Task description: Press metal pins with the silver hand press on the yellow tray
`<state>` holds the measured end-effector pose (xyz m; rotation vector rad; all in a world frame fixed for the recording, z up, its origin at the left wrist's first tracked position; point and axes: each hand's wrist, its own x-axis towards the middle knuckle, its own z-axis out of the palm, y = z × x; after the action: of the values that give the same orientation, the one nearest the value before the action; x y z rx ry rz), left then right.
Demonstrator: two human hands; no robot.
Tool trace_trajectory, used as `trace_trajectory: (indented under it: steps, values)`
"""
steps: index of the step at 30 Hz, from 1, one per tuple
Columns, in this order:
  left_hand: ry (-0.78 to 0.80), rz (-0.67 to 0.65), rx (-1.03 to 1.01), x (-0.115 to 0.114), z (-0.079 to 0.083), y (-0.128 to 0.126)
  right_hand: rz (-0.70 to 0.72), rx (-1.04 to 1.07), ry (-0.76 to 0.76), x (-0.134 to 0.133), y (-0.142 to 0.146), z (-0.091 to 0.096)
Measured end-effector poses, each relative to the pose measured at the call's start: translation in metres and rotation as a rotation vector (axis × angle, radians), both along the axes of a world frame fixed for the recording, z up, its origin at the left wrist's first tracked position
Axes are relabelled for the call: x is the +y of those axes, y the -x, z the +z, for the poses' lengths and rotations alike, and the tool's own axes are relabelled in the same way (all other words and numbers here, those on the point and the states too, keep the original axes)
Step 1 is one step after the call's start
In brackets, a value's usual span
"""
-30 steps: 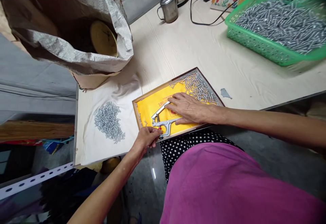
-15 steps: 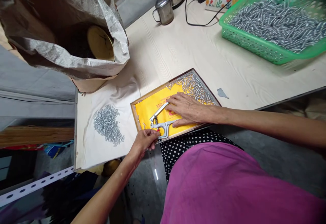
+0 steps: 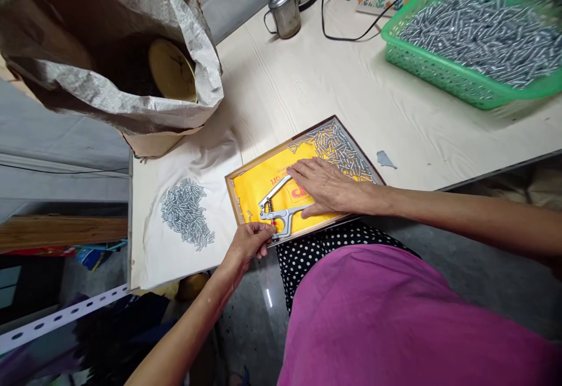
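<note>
Silver pliers (image 3: 280,214) with a spring and a red tip lie over a shallow tray (image 3: 259,166) lined with yellow sheet. My right hand (image 3: 327,187) is around their two spread handles, fingers over the upper one and thumb by the lower. At the jaws, my left hand (image 3: 252,241) pinches with thumb and forefinger close to the red tip; whatever lies between the fingertips is hidden. Small silver metal pieces (image 3: 340,150) are heaped at the tray's far right end, and a few lie near its left edge.
On a white cloth (image 3: 175,269) to the left rests a pile of small metal pieces (image 3: 187,213). A large open sack (image 3: 167,119) stands behind it. A green basket (image 3: 439,84) of metal pieces, a lidded metal cup (image 3: 285,14) and a black cable (image 3: 346,38) occupy the back.
The view has shifted very slightly. My right hand sits a touch further right on the handles; the left hand keeps its pinch at the jaws.
</note>
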<state>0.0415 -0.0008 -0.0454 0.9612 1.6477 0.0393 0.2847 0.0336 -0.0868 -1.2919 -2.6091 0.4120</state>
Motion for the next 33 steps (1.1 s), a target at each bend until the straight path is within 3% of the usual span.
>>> trace_trajectory:
  steps: [3,6,11,14,18,24,29,33]
  values:
    - [-0.006,-0.016,0.015,-0.001,-0.001,0.002,-0.037,-0.021,0.001,-0.004,0.002,0.005]
    - [-0.077,-0.111,0.128,-0.004,-0.001,0.005,-0.036,-0.041,-0.016,-0.007,0.003,0.006]
    - [-0.747,-0.454,0.412,-0.007,0.002,-0.007,0.014,-0.074,-0.008,-0.010,0.008,0.011]
    - [-0.932,-0.711,0.430,0.002,-0.006,-0.025,0.023,-0.090,-0.034,-0.011,0.012,0.012]
    - [-0.926,-0.865,0.407,0.017,-0.019,-0.039,0.004,-0.040,-0.082,-0.012,0.014,0.012]
    - [-0.996,-0.837,0.428,0.027,-0.030,-0.030,-0.073,-0.006,-0.054,-0.009,0.015,0.004]
    - [-1.018,-0.844,0.423,0.024,-0.037,-0.027,-0.021,-0.022,-0.167,-0.016,0.018,-0.013]
    - [-0.990,-0.867,0.431,0.024,-0.042,-0.029,0.000,-0.015,-0.163,-0.021,0.019,-0.016]
